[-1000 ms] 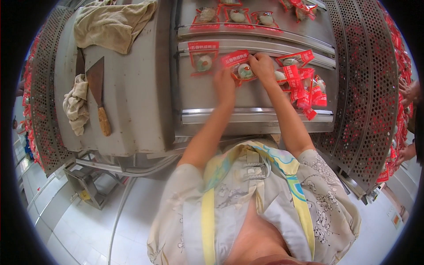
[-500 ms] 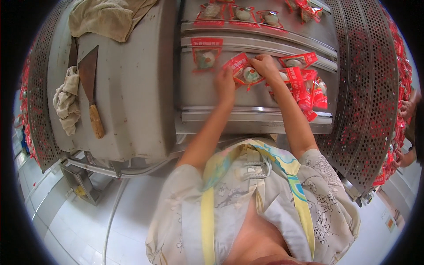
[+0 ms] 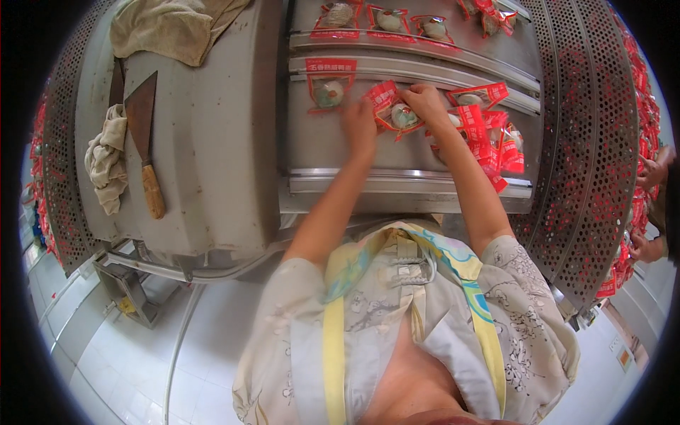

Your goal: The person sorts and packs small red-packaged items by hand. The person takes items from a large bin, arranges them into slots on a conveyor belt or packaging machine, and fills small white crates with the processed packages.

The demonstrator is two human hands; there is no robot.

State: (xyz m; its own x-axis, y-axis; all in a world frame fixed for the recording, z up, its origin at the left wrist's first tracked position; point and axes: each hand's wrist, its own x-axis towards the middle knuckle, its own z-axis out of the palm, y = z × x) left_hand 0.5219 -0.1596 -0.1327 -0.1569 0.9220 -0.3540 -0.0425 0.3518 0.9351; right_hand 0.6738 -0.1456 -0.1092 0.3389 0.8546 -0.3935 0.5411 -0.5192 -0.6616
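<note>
A clear and red sealed packet with a pale egg-like piece inside (image 3: 402,117) lies between my hands on the metal surface. My right hand (image 3: 429,106) is closed on its upper right edge. At its left edge is my left hand (image 3: 360,126), whose fingers are smeared by motion, so their grip does not show. Left of that hand lies a similar packet (image 3: 329,93), flat, with its red band at the top. Beside my right wrist several more packets (image 3: 489,138) lie in an overlapping pile, and a single tilted one (image 3: 478,95) rests just above them.
Metal bars (image 3: 411,177) cross the work surface. Beyond them are a row of packets (image 3: 389,21) and a small cluster (image 3: 490,18). A wooden-handled scraper (image 3: 145,134) and cloths (image 3: 170,28) lie left. Perforated panels (image 3: 584,142) flank both sides; another person's hands (image 3: 648,248) touch packets far right.
My left hand has shifted slightly up along the left edge of the middle packet. My right hand keeps nearly the same place on it.
</note>
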